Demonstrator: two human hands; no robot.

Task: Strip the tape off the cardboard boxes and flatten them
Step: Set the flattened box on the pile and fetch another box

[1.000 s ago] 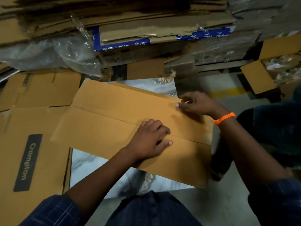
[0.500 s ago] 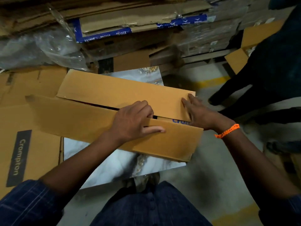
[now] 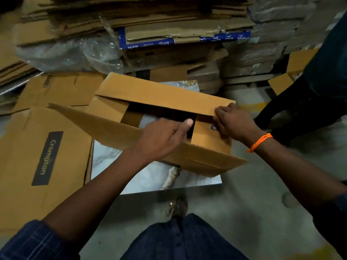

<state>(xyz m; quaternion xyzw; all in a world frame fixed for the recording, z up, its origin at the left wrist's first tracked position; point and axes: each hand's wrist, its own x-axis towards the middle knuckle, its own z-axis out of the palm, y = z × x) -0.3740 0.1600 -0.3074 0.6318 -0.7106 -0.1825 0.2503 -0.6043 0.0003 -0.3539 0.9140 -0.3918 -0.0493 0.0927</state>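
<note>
The cardboard box sits on the marble tile, its top flaps parted. The left hand curls its fingers over the near flap, thumb stretched out; the right hand pinches the far flap at its right end. This looks like the opening-out step; next, both flaps probably need spreading wide before the box can be pressed flat.

A brown corrugated cardboard box lies on a white marbled slab on the floor. Its long top flaps stand parted, the near one splayed outward. The short end flaps are folded inward, the right one showing blue print.
</note>
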